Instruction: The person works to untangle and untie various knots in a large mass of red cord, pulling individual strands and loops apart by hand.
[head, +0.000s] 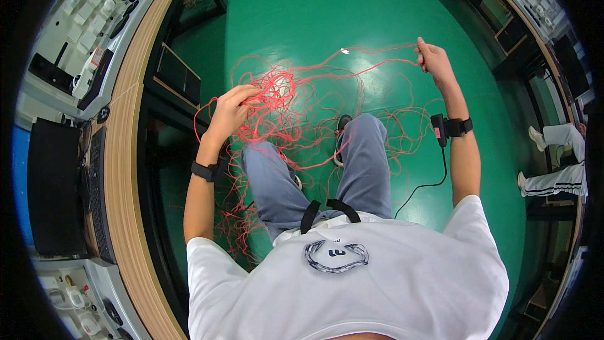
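Observation:
A large tangle of red cord (278,87) hangs in front of me over the green floor. At its left edge, my left hand (233,106) has its fingers closed on the bundle. My right hand (430,59) is stretched out to the right, holding strands of the same cord between thumb and fingers. Those strands run drawn out between the two hands, and a small white piece (345,51) sits on one of them. More loops droop over and around my legs, with a loose mass below my left forearm. Each wrist wears a black strap; the right one carries a small device with a cable.
A wood-edged desk (125,151) with a monitor (56,189) and keyboard (97,193) runs along the left. Black frames and a small panel (177,73) stand beneath it. Another bench lies along the right, where a person's legs (554,182) show.

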Demonstrator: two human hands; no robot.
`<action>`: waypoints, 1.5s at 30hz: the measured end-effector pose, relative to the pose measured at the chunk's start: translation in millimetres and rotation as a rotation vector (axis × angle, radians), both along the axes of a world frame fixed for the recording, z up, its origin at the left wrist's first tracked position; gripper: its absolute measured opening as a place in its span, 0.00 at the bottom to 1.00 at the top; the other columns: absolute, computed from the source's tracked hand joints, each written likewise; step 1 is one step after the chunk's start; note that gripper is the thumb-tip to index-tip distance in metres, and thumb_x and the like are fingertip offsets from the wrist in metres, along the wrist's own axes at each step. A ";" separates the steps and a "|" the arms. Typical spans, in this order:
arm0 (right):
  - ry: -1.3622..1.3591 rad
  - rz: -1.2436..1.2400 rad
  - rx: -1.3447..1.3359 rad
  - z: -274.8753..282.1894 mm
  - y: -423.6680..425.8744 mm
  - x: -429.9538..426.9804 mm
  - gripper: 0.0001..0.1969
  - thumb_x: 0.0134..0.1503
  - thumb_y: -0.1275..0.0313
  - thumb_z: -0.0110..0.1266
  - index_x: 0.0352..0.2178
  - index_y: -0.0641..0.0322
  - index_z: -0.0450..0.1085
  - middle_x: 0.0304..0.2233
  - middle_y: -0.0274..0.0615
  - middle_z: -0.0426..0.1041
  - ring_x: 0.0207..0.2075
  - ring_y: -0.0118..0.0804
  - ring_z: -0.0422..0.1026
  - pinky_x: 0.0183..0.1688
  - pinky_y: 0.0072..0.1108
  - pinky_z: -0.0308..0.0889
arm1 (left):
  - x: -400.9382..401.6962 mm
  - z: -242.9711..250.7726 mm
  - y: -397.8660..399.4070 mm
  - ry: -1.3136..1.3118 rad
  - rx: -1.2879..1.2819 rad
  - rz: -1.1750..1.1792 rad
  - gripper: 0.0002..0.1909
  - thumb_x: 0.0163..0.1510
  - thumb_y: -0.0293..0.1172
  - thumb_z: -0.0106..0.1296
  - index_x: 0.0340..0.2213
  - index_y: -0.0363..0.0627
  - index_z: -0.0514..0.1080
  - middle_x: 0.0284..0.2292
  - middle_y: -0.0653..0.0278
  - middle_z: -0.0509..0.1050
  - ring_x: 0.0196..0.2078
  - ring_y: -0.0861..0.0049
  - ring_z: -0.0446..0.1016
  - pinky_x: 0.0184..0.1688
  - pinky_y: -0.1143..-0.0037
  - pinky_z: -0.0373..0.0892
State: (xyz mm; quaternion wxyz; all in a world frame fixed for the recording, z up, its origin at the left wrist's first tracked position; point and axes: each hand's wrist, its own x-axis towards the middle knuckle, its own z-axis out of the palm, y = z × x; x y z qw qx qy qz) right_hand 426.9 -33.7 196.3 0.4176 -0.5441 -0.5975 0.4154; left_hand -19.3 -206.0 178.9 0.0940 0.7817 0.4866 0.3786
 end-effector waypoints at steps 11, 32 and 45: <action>-0.616 0.438 -0.555 -137.5 12.5 -63.5 0.15 0.53 0.60 0.51 0.24 0.61 0.76 0.16 0.35 0.68 0.13 0.27 0.61 0.15 0.22 0.59 | -27.8 -3.2 -20.4 -0.495 -0.244 0.190 0.09 0.55 0.19 0.42 0.37 0.35 0.70 0.32 0.58 0.75 0.32 0.76 0.76 0.33 0.80 0.69; -0.057 0.939 -0.084 -25.2 -87.8 -134.9 0.20 0.60 0.68 0.43 0.52 0.61 0.55 0.43 0.41 0.69 0.43 0.34 0.70 0.44 0.23 0.66 | -21.9 -27.3 5.9 -0.359 -0.017 0.638 0.08 0.56 0.27 0.45 0.33 0.33 0.63 0.21 0.50 0.72 0.22 0.62 0.73 0.24 0.69 0.67; -0.369 1.116 0.114 14.8 -113.6 -212.4 0.19 0.61 0.58 0.37 0.38 0.65 0.65 0.32 0.47 0.71 0.34 0.36 0.71 0.35 0.26 0.66 | 47.8 -31.6 -1.2 0.083 0.007 0.479 0.11 0.58 0.34 0.41 0.33 0.37 0.59 0.26 0.41 0.70 0.28 0.45 0.70 0.26 0.57 0.65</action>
